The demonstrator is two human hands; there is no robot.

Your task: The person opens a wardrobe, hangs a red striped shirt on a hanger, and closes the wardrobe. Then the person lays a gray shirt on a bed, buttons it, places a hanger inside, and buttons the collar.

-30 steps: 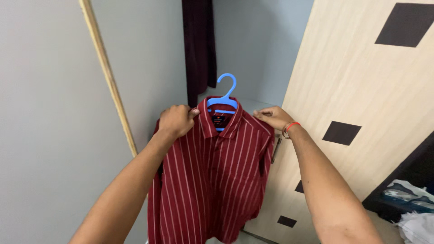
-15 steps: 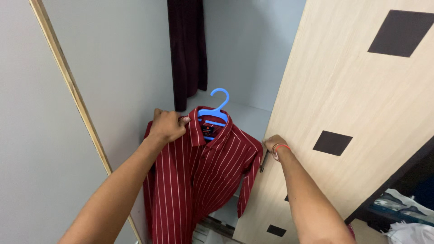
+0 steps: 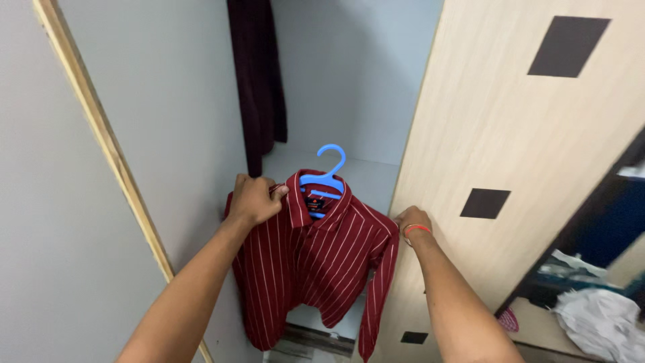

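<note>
Left hand grips the striped shirt at its shoulder, on a blue hanger. Right hand rests on the wardrobe door edge; its grip cannot be determined.

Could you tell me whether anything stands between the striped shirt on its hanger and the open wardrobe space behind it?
Nothing visible does. The left hand holds the red striped shirt on its blue hanger before the opening; the dark garment hangs off to the left, and the right hand rests on the door edge.
</note>
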